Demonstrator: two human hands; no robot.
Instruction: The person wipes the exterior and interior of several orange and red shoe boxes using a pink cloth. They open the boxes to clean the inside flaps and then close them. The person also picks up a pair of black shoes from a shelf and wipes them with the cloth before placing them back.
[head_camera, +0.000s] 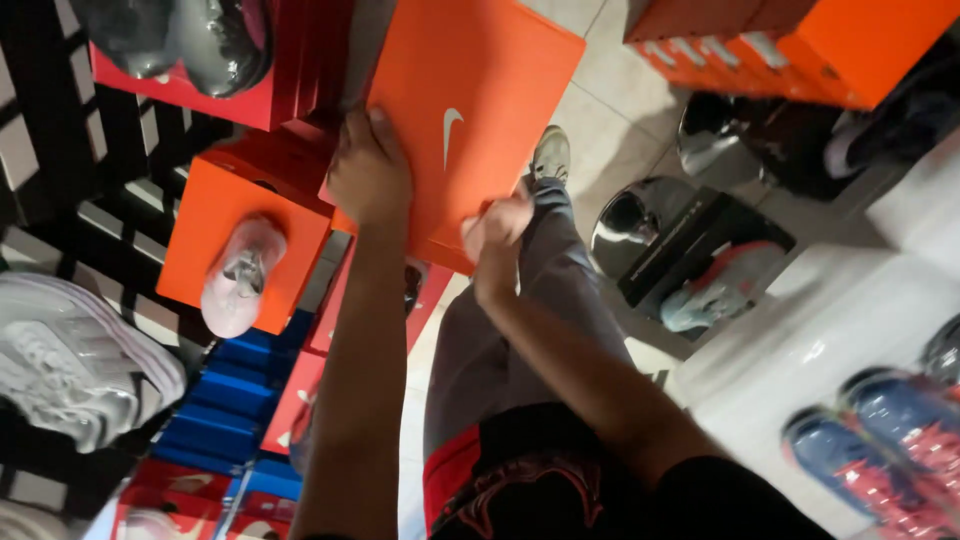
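i've got the orange box (470, 110) clamped by both hands: left hand (368, 170) on its left edge, right hand (495, 232) at the near corner. stiff cardboard, probably light; edges grip best.

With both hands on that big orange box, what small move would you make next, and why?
Probably shift the right hand further under the orange box before lifting it clear. The left hand grips its left edge, while the right only pinches the lower corner, and the box hangs tilted in the air above the floor, right beside the stack of boxes. A firmer hold there would likely steady it.
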